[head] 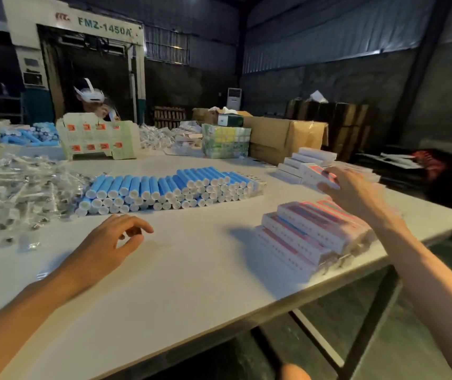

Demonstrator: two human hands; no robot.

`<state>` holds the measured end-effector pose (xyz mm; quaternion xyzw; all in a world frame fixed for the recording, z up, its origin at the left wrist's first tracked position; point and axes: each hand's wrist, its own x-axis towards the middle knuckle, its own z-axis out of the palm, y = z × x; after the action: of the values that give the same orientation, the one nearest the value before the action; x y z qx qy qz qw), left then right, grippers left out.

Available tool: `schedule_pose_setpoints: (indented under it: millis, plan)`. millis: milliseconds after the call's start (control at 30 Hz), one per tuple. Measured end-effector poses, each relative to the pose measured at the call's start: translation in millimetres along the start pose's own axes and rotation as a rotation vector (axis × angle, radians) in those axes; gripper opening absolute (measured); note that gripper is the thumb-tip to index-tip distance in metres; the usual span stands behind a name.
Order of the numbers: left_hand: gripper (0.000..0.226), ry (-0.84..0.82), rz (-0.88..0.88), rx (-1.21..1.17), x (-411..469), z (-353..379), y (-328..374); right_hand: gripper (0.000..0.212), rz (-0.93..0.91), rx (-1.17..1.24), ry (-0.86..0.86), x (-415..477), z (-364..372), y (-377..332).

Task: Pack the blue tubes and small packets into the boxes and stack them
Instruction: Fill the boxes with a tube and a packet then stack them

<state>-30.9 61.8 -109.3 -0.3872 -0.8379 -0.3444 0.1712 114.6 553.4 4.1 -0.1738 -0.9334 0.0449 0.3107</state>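
Dozens of blue tubes (pixel 170 187) lie stacked mid-table, with clear packets (pixel 14 193) heaped at the left; the right hand (pixel 356 192) lies on a box (pixel 314 171) at the far right, its grasp lost in blur; the left hand (pixel 107 242) hovers slack and empty; best to lift one box squarely and set it near the tubes.

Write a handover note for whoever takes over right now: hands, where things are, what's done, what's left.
Left hand: loosely curled above the white table, holding nothing.
Right hand: reaching onto a white carton with pink-and-blue print at far right; blur hides whether its grip has closed.
Blue plastic tubes with white caps: piled mid-table.
Small clear packets: heaped at left.
Done: a stepped stack of printed cartons at the right edge, more behind; contents not visible.
Left: the tube pile and packet heap are unboxed.
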Motion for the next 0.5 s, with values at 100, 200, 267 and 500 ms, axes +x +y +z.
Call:
schedule_pose_setpoints:
  millis: [100, 200, 267, 500]
  plan:
    - [0.030, -0.012, 0.002, -0.004, 0, 0, -2, 0.039, 0.117, -0.119, -0.045, 8, 0, 38]
    - [0.033, -0.034, -0.004, -0.011, 0, 3, -9, 0.042, 0.219, -0.200, -0.110, 7, 4, 61]
    - [0.033, -0.060, -0.010, -0.005, -1, 5, -16, 0.042, 0.241, -0.228, -0.143, 5, 5, 68]
    - [0.029, -0.113, -0.036, 0.038, -1, 10, -35, 0.046, 0.239, -0.296, -0.200, 0, 0, 79]
